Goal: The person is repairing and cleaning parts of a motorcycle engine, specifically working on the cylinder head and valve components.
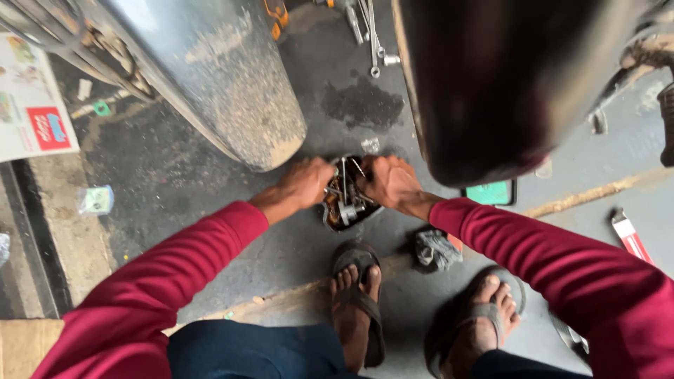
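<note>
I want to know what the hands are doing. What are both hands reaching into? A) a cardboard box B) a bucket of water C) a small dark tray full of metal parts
C: the left hand and right hand sit at either side of the small dark tray holding bolts and metal bits on the floor.

Fingers (328,184) of both hands hidden behind the parts tray (335,219); wrenches (368,31) cut off above.

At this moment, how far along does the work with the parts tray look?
Looks early or midway. Done: wrenches lie out on the floor and an oily stain marks it. In hand: left hand and right hand both grip the small dark tray of bolts and metal parts. Left: parts remain in the tray.
</note>
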